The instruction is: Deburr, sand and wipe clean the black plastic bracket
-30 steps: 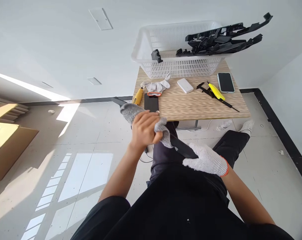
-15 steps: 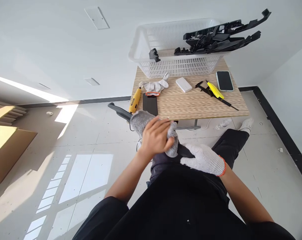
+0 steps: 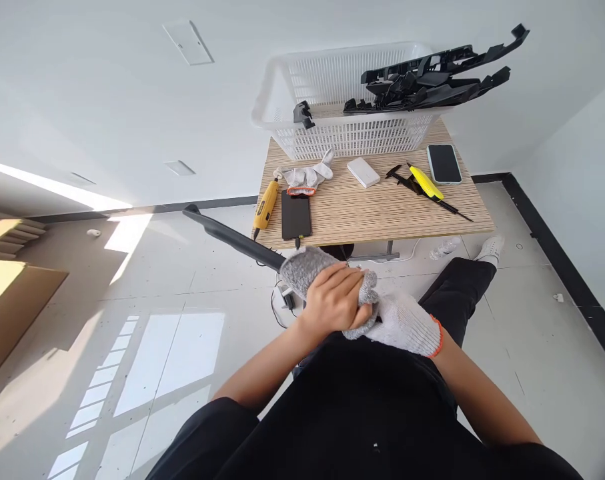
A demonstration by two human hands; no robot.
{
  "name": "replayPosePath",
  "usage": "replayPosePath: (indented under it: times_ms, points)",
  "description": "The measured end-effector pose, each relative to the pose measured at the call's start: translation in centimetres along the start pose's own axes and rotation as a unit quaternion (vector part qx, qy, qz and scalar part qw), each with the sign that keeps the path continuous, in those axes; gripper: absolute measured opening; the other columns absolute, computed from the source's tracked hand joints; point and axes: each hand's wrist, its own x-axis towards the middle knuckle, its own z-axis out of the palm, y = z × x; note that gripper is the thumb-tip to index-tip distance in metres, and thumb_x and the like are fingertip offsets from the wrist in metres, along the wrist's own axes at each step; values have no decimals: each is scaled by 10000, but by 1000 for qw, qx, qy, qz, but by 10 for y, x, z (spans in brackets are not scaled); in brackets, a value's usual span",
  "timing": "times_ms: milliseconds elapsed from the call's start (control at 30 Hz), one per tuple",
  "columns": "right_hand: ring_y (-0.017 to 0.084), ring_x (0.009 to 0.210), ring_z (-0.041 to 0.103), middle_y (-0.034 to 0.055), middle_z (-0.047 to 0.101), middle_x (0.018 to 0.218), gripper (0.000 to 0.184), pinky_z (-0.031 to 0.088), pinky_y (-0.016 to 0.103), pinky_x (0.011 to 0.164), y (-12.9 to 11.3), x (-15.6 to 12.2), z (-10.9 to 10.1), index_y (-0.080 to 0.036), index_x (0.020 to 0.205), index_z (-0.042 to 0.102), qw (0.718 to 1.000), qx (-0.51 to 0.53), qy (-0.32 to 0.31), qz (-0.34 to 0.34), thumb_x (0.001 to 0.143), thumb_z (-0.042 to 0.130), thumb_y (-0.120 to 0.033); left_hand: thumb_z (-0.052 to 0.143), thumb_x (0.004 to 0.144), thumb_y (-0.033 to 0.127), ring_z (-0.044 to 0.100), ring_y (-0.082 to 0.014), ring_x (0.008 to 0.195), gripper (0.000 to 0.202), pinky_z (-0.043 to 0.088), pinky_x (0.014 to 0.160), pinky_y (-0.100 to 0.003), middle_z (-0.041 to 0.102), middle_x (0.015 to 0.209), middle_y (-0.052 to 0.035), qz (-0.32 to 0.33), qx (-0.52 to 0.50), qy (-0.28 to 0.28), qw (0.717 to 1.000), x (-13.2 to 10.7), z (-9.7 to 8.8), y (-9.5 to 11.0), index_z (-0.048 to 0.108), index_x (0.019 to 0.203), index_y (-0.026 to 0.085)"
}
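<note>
My bare left hand (image 3: 333,299) is closed around a grey cloth (image 3: 302,270), which wraps a long black plastic part (image 3: 237,240). One end of that part sticks out to the upper left, over the floor. My right hand (image 3: 405,323), in a white knit glove with an orange cuff, grips the near end of the part just beside the cloth. Most of that end is hidden by the glove and the cloth. Both hands are close together above my lap.
On the wooden table (image 3: 342,213) are a white basket (image 3: 352,137) with black plastic parts (image 3: 422,87), a yellow rotary tool (image 3: 266,205), a spare glove (image 3: 307,177), a black device (image 3: 296,215), a white box (image 3: 363,172), calipers (image 3: 407,180), a yellow-handled tool (image 3: 426,183) and a phone (image 3: 444,164).
My left hand and the cloth have slid right along the black part, towards my right hand. More of the part's far end now shows at the upper left.
</note>
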Motion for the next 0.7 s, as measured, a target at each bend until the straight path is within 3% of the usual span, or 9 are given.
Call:
replayPosePath:
  times_ms: [100,200,267,367,433,500,600,700]
  points:
    - [204,673,666,24,716,761,329,418,294,609,5,-18,-16,-226,1104,695,999,-39,-6,10,913,595,-474,469,846,274,739,-229,819,277,527,891,-411,786,868,-49,-35,47,11,998,3,-14,-43,735,868,201]
    - [180,575,624,-2,668,655,346,367,283,540,7,-30,-23,-225,1130,700,996,-75,-19,39,919,586,-474,460,847,236,732,-246,868,265,503,933,-447,782,862,-57,-96,71,11,993,1,-21,-74,720,817,197]
    - [181,569,624,-1,664,646,387,359,281,527,6,-30,-16,-212,1185,682,996,-81,-23,39,912,598,-474,468,844,236,724,-255,882,253,489,941,-461,781,865,-64,-125,79,-1,989,-2,-17,-69,712,792,192]
    - [195,615,647,22,681,680,343,394,291,568,4,-20,4,-201,1116,691,997,-78,3,9,912,606,-464,476,834,271,711,-244,819,256,486,900,-444,774,842,-72,-126,51,-20,991,-10,-1,-27,710,786,180]
    - [190,617,638,46,679,684,228,398,299,584,5,-14,15,-196,883,701,994,-89,8,-57,928,584,-386,480,833,309,705,-208,769,273,493,863,-396,771,820,-45,-66,5,-21,998,-15,7,3,720,833,180]
    - [178,596,614,59,672,673,246,382,304,574,7,-12,17,-186,741,666,988,-114,9,-108,924,572,-322,497,855,337,707,-180,781,274,498,849,-348,776,850,-28,-9,-5,-8,1000,-17,10,18,721,883,181]
    - [157,551,587,26,672,654,228,342,293,539,11,-20,0,-180,887,710,987,-135,44,-77,910,611,-384,476,896,398,700,-192,783,312,496,833,-352,763,822,-50,46,25,7,999,-15,0,-4,691,845,177]
    - [154,537,593,5,693,674,303,290,288,509,13,-33,-21,-202,1123,708,977,-179,84,-74,927,590,-400,455,870,325,653,-208,691,258,484,784,-384,720,722,-66,16,84,32,996,-7,-16,-50,636,748,187]
